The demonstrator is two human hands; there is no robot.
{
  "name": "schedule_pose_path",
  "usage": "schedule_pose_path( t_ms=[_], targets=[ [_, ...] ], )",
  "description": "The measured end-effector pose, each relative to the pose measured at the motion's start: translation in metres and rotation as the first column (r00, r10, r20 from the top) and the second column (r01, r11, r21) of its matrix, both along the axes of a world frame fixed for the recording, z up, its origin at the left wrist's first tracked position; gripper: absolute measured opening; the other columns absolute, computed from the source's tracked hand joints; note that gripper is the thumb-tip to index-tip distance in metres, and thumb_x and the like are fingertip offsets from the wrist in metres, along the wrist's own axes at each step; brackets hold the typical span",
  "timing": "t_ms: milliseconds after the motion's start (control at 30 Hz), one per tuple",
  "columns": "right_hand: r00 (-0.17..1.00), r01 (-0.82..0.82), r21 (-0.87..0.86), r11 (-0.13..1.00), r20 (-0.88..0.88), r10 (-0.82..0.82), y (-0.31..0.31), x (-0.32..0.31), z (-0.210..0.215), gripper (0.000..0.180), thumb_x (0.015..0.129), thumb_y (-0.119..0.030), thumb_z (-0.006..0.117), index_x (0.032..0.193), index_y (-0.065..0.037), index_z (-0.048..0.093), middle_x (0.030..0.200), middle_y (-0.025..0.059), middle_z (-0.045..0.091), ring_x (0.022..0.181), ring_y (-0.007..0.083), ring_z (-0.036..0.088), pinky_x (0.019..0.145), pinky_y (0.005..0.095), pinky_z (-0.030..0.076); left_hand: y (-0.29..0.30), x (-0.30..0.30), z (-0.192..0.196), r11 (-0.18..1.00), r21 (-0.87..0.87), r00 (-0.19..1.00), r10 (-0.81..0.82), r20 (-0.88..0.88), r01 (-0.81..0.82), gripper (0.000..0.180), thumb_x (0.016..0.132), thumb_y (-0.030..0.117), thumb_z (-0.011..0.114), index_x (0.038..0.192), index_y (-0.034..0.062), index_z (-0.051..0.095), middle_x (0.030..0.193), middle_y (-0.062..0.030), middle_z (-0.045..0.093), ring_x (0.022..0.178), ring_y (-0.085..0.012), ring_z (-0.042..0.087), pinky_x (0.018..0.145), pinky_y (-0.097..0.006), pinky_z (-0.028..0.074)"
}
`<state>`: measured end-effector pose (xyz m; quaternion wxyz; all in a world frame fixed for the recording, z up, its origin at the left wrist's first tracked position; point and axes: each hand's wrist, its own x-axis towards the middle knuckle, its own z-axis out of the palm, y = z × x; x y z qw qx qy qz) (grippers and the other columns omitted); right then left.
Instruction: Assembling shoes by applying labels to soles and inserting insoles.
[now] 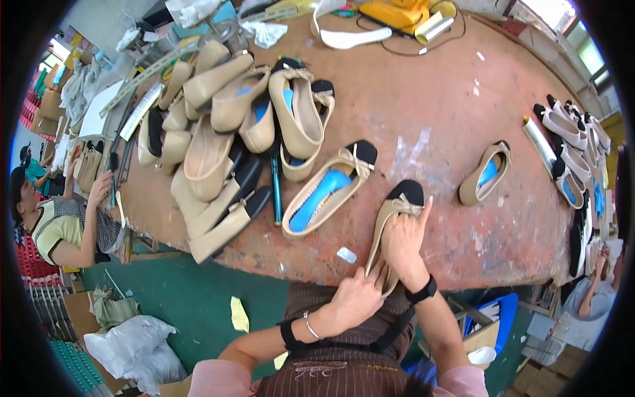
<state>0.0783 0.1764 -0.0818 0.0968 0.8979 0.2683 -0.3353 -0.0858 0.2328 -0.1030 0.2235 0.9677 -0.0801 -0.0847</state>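
Observation:
A beige ballet flat (378,233) with a black toe cap and a bow lies at the table's front edge, toe pointing away from me. My left hand (359,299) grips it by the heel end. Over its opening bends my right hand (403,245), fingers reaching inside and one digit stretched out past the shoe's right side. What those fingers touch inside is hidden. Just left lies another ballet flat (360,171) with a blue insole (320,200) showing. To the right a third flat (471,188), also blue inside, lies apart.
A pile of beige flats (221,126) fills the table's left side, beside a teal rod (276,192). More flats (562,129) line the right edge near a metallic roll (539,142). A yellow tool (397,13) stands at the back. A co-worker (63,225) is at the left.

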Motion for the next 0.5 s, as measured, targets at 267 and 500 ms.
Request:
schedule_pose_path(
  t_ms=[267, 500],
  targets=[
    [0.963, -0.076, 0.84, 0.537, -0.077, 0.257, -0.056, 0.044, 0.06, 0.029, 0.093, -0.014, 0.061, 0.118, -0.006, 0.072, 0.114, 0.0141, 0.073, 0.115, 0.0318, 0.067, 0.111, 0.0592, 0.038, 0.107, -0.002, 0.055, 0.802, -0.598, 0.999, 0.043, 0.024, -0.02, 0.028, 0.085, 0.03, 0.075, 0.097, 0.0044, 0.076, 0.127, -0.0164, 0.067, 0.104, -0.0295, 0.068, 0.088, -0.038, 0.055],
    [0.914, -0.225, 0.764, 0.605, 0.381, -0.141, 0.045, 0.245, 0.035, 0.035, 0.084, -0.004, 0.056, 0.116, -0.001, 0.069, 0.093, 0.0236, 0.072, 0.091, 0.0399, 0.069, 0.081, 0.0472, 0.055, 0.291, -0.086, 0.152, 0.744, -0.417, 0.662, 0.662, 0.353, -0.522, 0.077, 0.076, 0.043, 0.087, 0.132, 0.0005, 0.056, 0.137, -0.0162, 0.051, 0.124, -0.0261, 0.051, 0.105, -0.041, 0.04]
  ],
)
